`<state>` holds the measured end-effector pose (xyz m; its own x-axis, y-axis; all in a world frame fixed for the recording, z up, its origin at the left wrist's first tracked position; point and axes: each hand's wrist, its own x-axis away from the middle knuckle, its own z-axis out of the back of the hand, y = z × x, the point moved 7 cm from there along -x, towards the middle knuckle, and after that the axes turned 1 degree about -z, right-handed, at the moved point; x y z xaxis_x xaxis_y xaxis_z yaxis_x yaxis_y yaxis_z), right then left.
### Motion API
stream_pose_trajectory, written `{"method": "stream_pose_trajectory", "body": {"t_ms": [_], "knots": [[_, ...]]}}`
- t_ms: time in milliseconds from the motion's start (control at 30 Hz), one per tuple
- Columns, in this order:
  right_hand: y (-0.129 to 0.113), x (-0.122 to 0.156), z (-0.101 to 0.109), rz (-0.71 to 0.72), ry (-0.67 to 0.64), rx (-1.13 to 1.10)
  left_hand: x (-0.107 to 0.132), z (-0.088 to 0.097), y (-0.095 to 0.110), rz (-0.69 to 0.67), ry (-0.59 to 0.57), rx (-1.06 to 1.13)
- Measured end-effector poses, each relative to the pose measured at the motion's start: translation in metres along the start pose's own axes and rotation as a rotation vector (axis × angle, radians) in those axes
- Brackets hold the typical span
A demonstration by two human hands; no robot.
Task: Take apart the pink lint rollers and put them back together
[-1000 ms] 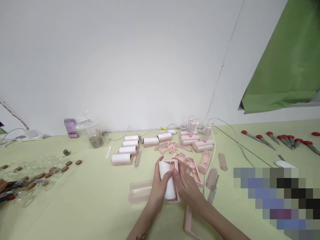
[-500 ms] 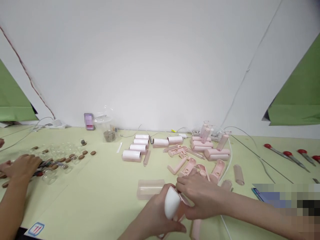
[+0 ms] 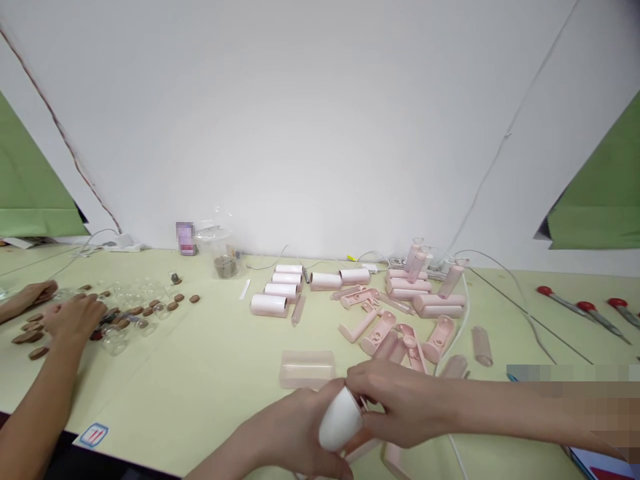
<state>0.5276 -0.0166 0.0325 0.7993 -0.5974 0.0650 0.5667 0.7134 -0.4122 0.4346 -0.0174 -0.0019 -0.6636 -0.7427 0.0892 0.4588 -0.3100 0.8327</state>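
My left hand (image 3: 295,427) is wrapped around a white cylindrical shell (image 3: 341,421), held tilted low over the table. My right hand (image 3: 395,403) is closed at the shell's right end, its fingertips pressed on the rim; the palm hides what lies inside that end. Pinkish parts show partly beneath both hands. Just behind my left hand lies a clear, curved plastic cover (image 3: 307,369). Several pink moulded holders (image 3: 379,332) are scattered beyond my right hand. Nearer the wall, several white tubes (image 3: 269,305) lie on their sides.
Pink cylinders (image 3: 440,305) with small clear bottles (image 3: 451,280) stand at the back right, near a white cable (image 3: 463,320). Red-handled tools (image 3: 590,310) lie far right. On the left, another person's hands (image 3: 75,320) work among glass pieces and brown discs (image 3: 194,299).
The view has shifted slightly. My hands still grip the white shell, which is turned a little more to the side. The other person's second hand has come further into view.
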Motion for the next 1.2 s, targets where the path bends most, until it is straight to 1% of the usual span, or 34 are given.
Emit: {"method": "stream_pose_trajectory", "body": {"t_ms": [100,133,200,267,333,400,467,533,567,633,733,800,833,900,1000,1100,1200], "knots": [[0.007,0.006,0.005,-0.080,0.009,-0.032,0.004,0.001,-0.003,0.018,-0.007,0.001],[0.012,0.009,0.008,-0.125,0.018,-0.032,0.005,0.002,-0.006,0.030,0.009,-0.007],[0.024,0.016,0.015,-0.228,0.030,-0.078,0.006,0.006,-0.013,0.056,0.078,-0.011],[0.036,0.022,0.013,-0.314,0.033,-0.221,0.005,0.008,-0.019,0.056,0.145,0.014],[0.043,0.025,0.001,-0.355,0.052,-0.410,0.001,0.005,-0.020,0.028,0.188,0.075],[0.046,0.023,-0.016,-0.345,0.114,-0.610,-0.005,-0.001,-0.017,-0.008,0.204,0.160],[0.046,0.019,-0.031,-0.281,0.229,-0.802,-0.010,-0.008,-0.013,-0.027,0.213,0.245],[0.047,0.017,-0.038,-0.222,0.364,-0.923,-0.014,-0.011,-0.012,-0.026,0.223,0.295],[0.049,0.017,-0.039,-0.215,0.425,-0.937,-0.014,-0.009,-0.012,-0.026,0.230,0.300],[0.054,0.017,-0.035,-0.240,0.510,-0.894,-0.012,0.002,-0.018,-0.042,0.249,0.278],[0.061,0.016,-0.017,-0.258,0.588,-0.789,-0.005,0.032,-0.038,-0.070,0.335,0.173],[0.063,0.013,0.000,-0.260,0.628,-0.695,-0.004,0.047,-0.060,-0.004,0.366,0.143],[0.063,0.010,0.007,-0.259,0.639,-0.634,-0.007,0.048,-0.070,0.038,0.344,0.177],[0.060,0.003,0.018,-0.257,0.624,-0.500,-0.017,0.043,-0.078,0.050,0.295,0.268],[0.051,-0.012,0.020,-0.220,0.535,-0.262,-0.035,0.028,-0.073,-0.016,0.260,0.342],[0.045,-0.024,0.010,-0.165,0.432,-0.002,-0.047,0.015,-0.072,-0.036,0.240,0.413],[0.047,-0.032,-0.003,-0.141,0.357,0.139,-0.049,0.010,-0.076,-0.038,0.219,0.440]]}}
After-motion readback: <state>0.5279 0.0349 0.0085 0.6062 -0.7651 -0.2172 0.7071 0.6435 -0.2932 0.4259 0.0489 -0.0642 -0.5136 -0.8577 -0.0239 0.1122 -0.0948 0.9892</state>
